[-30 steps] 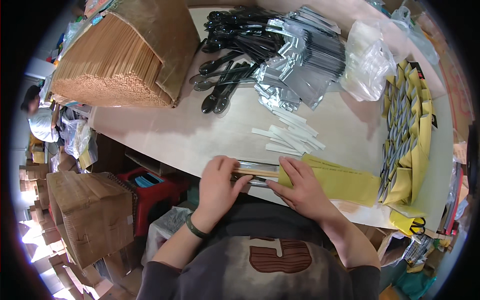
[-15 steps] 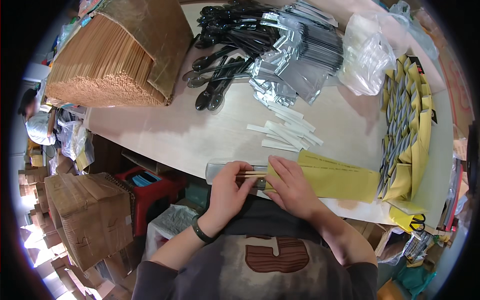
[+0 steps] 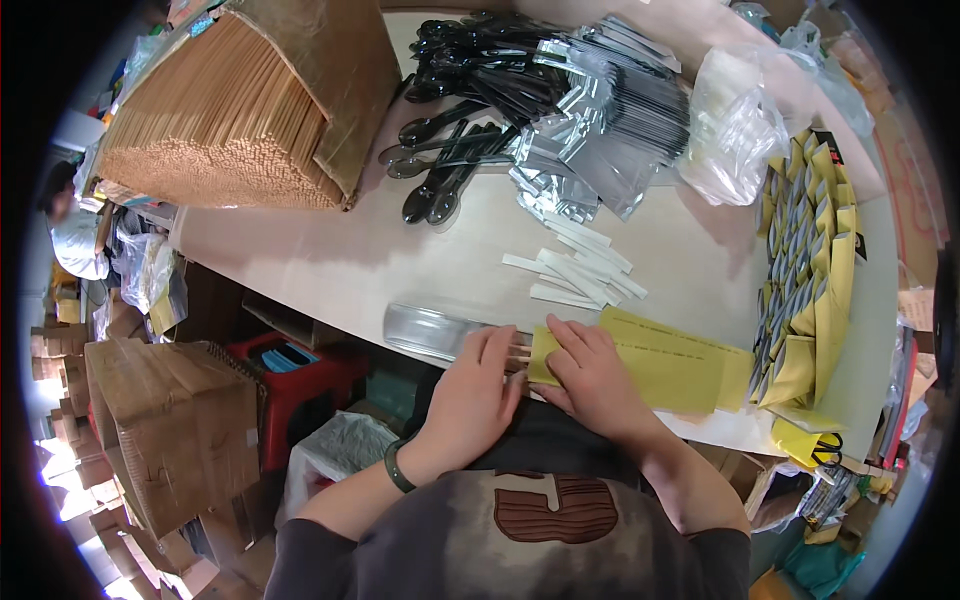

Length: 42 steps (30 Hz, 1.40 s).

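Near the table's front edge, my right hand (image 3: 598, 382) grips the open end of a long yellow paper sleeve (image 3: 665, 362) with printed lines. My left hand (image 3: 478, 388), fingers bent and closed, is at the ends of thin wooden chopsticks (image 3: 521, 354). The chopsticks reach into the sleeve's mouth; most of their length is hidden by the sleeve and my fingers. Just left of my left hand lies a shiny, clear-looking elongated tray (image 3: 425, 328), partly covered by that hand. Beyond my hands lie several white paper strips (image 3: 575, 270).
A carton (image 3: 350, 90) packed with chopsticks stands at the far left. Black plastic spoons (image 3: 440, 180), silver packets (image 3: 640, 110) and a clear plastic bag (image 3: 735, 125) lie at the back. Filled yellow sleeves (image 3: 805, 290) line the right side. A red stool (image 3: 300, 385) stands below the table's left edge.
My left hand has moved right, toward the sleeve, and the chopsticks have slid deeper into it, with less of them showing. More of the shiny tray is uncovered.
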Each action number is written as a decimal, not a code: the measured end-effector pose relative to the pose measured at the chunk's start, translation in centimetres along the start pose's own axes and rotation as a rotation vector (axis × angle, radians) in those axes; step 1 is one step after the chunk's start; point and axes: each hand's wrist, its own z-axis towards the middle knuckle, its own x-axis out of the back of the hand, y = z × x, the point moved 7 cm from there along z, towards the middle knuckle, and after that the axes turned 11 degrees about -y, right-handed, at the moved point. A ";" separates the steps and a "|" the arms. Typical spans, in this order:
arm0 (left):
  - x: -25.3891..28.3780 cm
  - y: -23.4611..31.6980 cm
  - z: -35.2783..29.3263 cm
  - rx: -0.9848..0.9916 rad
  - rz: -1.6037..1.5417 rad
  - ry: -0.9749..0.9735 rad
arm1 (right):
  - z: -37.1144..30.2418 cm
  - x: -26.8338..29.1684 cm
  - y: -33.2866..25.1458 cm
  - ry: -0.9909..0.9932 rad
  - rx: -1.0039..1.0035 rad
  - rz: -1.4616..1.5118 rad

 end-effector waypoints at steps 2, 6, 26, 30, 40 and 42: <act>0.0 -0.1 -0.3 -0.069 -0.035 0.034 | 0.2 0.0 -0.3 0.007 0.003 0.006; -0.4 0.9 0.8 -0.297 -0.089 0.013 | 0.5 0.2 -0.2 0.031 -0.023 0.030; 7.9 -2.4 1.6 -0.240 0.828 0.069 | 1.0 4.9 -3.0 0.093 0.022 -0.248; 20.4 -14.6 -9.7 -0.160 -0.582 1.092 | -1.7 15.6 -2.8 0.458 0.064 -0.484; 6.8 -1.9 1.4 0.012 0.018 -0.208 | -13.7 15.8 11.4 0.038 -0.271 -0.445; 1.0 1.4 3.6 -0.356 -0.076 -0.363 | -9.2 8.4 7.2 -0.245 -0.080 -0.291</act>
